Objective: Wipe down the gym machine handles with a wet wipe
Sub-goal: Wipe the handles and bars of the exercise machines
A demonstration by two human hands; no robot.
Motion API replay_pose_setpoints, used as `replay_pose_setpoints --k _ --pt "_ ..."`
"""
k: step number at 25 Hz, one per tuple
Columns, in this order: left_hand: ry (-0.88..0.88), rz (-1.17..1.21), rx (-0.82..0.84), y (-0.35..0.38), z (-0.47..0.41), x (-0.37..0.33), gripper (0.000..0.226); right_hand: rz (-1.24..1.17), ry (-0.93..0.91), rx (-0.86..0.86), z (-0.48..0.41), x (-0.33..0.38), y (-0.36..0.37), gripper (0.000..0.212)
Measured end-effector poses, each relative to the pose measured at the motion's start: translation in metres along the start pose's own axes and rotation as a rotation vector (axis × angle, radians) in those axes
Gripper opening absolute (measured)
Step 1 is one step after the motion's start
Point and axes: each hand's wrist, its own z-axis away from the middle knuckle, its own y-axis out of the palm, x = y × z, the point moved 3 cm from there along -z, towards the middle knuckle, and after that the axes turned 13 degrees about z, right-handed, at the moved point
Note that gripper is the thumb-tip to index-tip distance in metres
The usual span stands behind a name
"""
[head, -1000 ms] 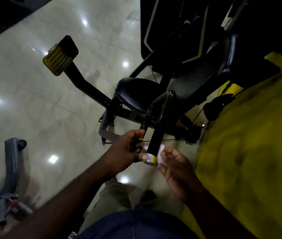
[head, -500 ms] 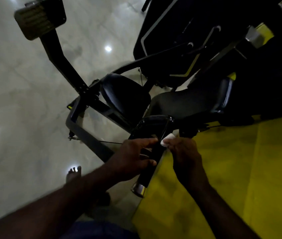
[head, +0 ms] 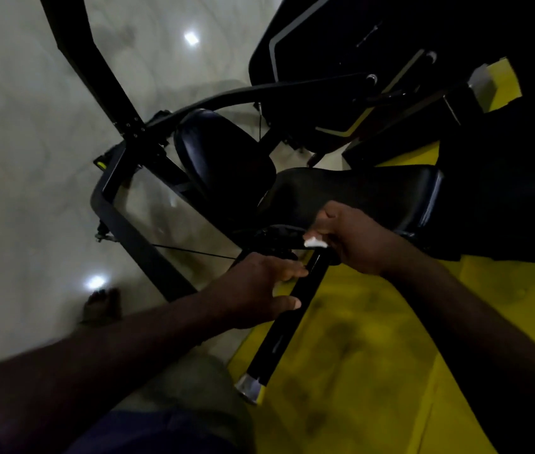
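A black machine handle (head: pixel 287 326) with a silver end cap (head: pixel 249 386) slants from the centre down toward me. My right hand (head: pixel 354 239) is closed around its upper end, pressing a small white wet wipe (head: pixel 315 242) against the bar. My left hand (head: pixel 259 290) grips the handle's middle from the left, with fingers and thumb curled onto it. The upper part of the handle is hidden under my right hand.
The machine's black padded seat (head: pixel 226 158) and back pad (head: pixel 357 191) lie just beyond my hands, with the black frame (head: pixel 135 231) at left. Glossy pale floor (head: pixel 23 191) spreads left, yellow matting (head: pixel 374 355) right. My bare foot (head: pixel 102 304) stands on the floor.
My right hand has slid the wipe up the handle from near its end cap to its top. My left hand has shifted up the bar too. My view has moved closer to the machine.
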Motion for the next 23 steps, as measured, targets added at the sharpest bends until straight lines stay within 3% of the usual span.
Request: replay_pose_setpoints --k 2,5,9,12,16,18,23 --pt "-0.032 0.031 -0.003 -0.005 -0.004 0.001 0.060 -0.025 -0.044 0.006 0.015 0.003 -0.004 0.017" --pt "-0.073 -0.008 -0.009 -0.009 -0.011 -0.004 0.065 -0.111 0.031 0.088 0.005 -0.011 -0.017 0.009" --pt "-0.083 0.025 -0.093 -0.001 -0.016 -0.002 0.057 -0.082 -0.199 0.176 -0.066 -0.020 0.007 0.005" --pt "-0.104 0.100 -0.181 0.011 -0.005 0.008 0.055 -0.149 -0.223 0.217 -0.098 -0.017 0.030 0.009" --pt "-0.110 0.132 -0.316 0.021 0.002 0.007 0.048 -0.058 -0.338 0.381 -0.069 -0.031 -0.006 0.024" --pt "-0.113 0.111 -0.333 0.021 0.000 0.005 0.048 -0.049 -0.357 0.473 -0.048 -0.036 -0.021 0.020" --pt "-0.115 0.161 -0.344 0.025 0.004 0.012 0.044 0.112 -0.415 0.440 -0.104 -0.003 0.022 0.016"
